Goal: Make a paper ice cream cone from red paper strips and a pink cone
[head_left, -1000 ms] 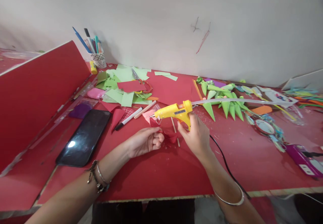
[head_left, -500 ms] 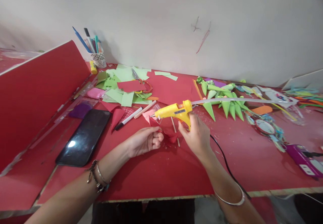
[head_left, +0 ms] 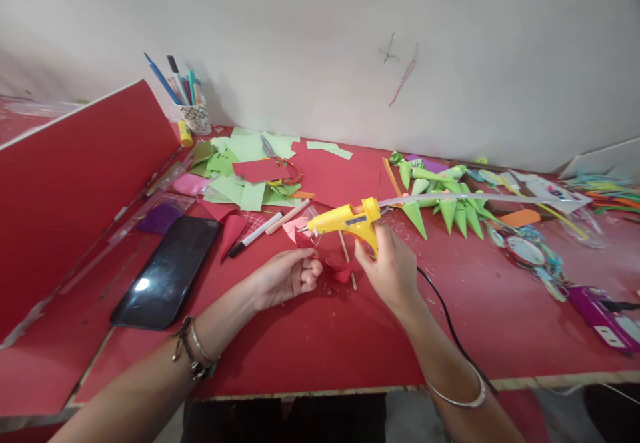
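My right hand (head_left: 393, 266) is wrapped round the handle of a yellow glue gun (head_left: 345, 220), whose nozzle points left. A long clear glue stick (head_left: 465, 198) sticks out of its back end. Just below the nozzle, my left hand (head_left: 293, 276) is closed in a pinch on a small red paper piece (head_left: 303, 239), mostly hidden by the fingers. Between the hands lies another curled red paper piece (head_left: 341, 272), beside a thin pale stick (head_left: 345, 246). A pink paper scrap (head_left: 293, 230) is behind the nozzle tip.
A black phone (head_left: 167, 273) and a marker (head_left: 255, 234) lie to the left. Green paper scraps (head_left: 233, 190) and scissors (head_left: 269, 146) are farther back. Green paper cones (head_left: 447, 213) lie at the back right. The gun's black cord (head_left: 445, 313) passes right of my arm, near a purple power strip (head_left: 600, 316).
My left hand has shifted very slightly left. The glue gun and my right hand are nearly where they were.
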{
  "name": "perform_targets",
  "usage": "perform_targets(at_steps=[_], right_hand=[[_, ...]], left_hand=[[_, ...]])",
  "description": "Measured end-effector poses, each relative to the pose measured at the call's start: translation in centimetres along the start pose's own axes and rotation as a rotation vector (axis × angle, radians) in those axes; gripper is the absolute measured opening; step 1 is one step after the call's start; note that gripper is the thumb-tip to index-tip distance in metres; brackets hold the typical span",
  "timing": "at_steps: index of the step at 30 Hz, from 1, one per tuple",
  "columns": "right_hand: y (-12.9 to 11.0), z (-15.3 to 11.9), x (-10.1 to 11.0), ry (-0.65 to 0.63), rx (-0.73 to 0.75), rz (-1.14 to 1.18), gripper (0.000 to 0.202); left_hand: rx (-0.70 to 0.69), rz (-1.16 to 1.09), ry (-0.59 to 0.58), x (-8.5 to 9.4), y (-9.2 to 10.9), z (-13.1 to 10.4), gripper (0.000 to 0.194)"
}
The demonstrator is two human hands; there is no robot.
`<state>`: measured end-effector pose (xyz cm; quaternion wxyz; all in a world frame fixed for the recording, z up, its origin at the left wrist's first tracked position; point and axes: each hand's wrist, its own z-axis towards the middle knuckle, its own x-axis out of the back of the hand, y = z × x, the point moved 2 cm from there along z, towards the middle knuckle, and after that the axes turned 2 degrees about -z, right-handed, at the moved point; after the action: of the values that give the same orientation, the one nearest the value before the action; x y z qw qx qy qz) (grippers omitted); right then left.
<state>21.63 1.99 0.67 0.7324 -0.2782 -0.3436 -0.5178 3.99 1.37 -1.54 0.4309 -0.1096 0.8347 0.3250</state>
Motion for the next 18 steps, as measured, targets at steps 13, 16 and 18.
perform_targets(at_steps=[13,16,18], right_hand=[[0.18,-0.07,-0.14,0.003,0.027,-0.03,0.028],[0.19,-0.07,-0.06,0.001,0.03,-0.029,0.028],[0.18,-0.05,-0.05,0.008,0.042,-0.028,0.028]], left_hand=[[-0.017,-0.021,-0.022,0.24,0.23,-0.01,0.031],[-0.024,-0.022,-0.02,0.2,0.31,-0.08,0.031],[-0.019,-0.017,-0.017,0.15,0.33,-0.12,0.031]])
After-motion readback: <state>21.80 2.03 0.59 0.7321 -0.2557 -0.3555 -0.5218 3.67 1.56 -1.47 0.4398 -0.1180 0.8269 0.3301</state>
